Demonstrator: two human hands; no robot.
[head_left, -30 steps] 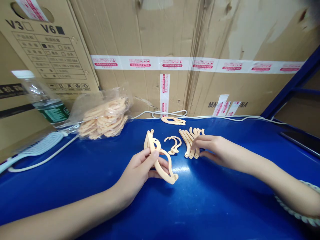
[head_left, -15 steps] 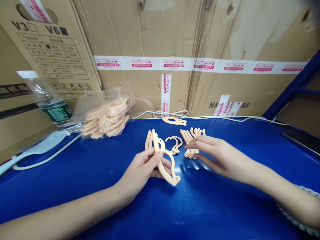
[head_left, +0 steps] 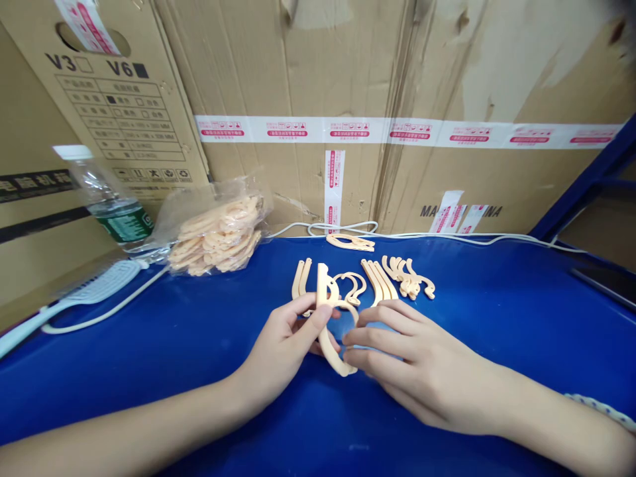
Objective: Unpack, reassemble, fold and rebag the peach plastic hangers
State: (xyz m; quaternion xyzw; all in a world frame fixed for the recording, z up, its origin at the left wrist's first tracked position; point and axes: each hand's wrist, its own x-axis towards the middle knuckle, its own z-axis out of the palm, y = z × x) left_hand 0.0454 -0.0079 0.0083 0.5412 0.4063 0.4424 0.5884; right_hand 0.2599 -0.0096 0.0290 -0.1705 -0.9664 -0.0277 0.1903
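My left hand (head_left: 293,341) is closed on a cream plastic folding hanger (head_left: 324,341), pinched between thumb and fingers, its straight end pointing up. At the hanger's lower right end, my right hand (head_left: 407,358) has its fingers curled in against the plastic; its thumb is hidden. Just beyond the hands lie loose hanger parts on the blue table: arm pieces (head_left: 299,281) at left, curved hooks (head_left: 360,285) in the middle, a row of arms (head_left: 377,281) to the right, and a cluster of small hooks (head_left: 410,285) farther right.
A folded hanger (head_left: 350,243) lies at the back, by a white cable (head_left: 477,238). To the left stand a clear bag of hanger parts (head_left: 218,235), a water bottle (head_left: 116,212) and a light blue hairbrush (head_left: 99,285). Cardboard boxes (head_left: 278,172) wall the rear.
My right hand has moved from the row of loose parts left and nearer to me, onto the lower end of the hanger. My left hand keeps hold of the hanger. The view has shifted slightly.
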